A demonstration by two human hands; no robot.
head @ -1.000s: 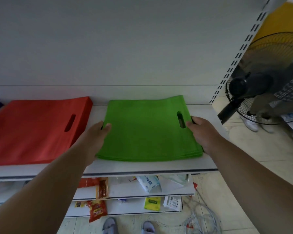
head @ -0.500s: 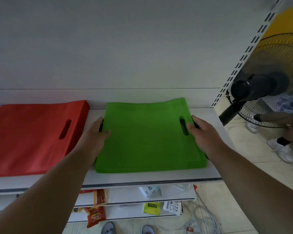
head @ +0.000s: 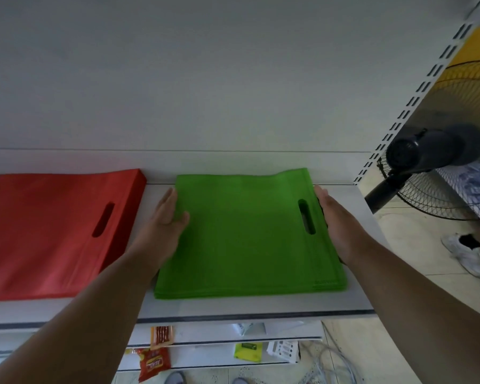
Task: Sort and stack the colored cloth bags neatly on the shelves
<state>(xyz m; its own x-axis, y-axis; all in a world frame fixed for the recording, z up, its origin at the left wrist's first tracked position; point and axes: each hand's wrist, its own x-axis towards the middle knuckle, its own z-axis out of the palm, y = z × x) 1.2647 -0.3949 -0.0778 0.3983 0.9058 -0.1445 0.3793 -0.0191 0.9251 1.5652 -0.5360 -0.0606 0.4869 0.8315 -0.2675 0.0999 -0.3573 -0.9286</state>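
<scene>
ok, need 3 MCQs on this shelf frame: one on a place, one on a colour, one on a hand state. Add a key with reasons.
1. Where does the red bag stack lie relative to the green bag stack?
A. on top of it
B. to its left, apart
C. on the shelf below

2. What colour is the stack between the hands?
A. green
B. blue
C. yellow

3. How does the left hand meet the green stack?
A. fist through the handle slot
B. straight fingers against its side edge
C. not touching

Key: B, bare shelf shows between the stacks; A, green stack sits between left hand and right hand; B, fingers lie straight along the edge.
</scene>
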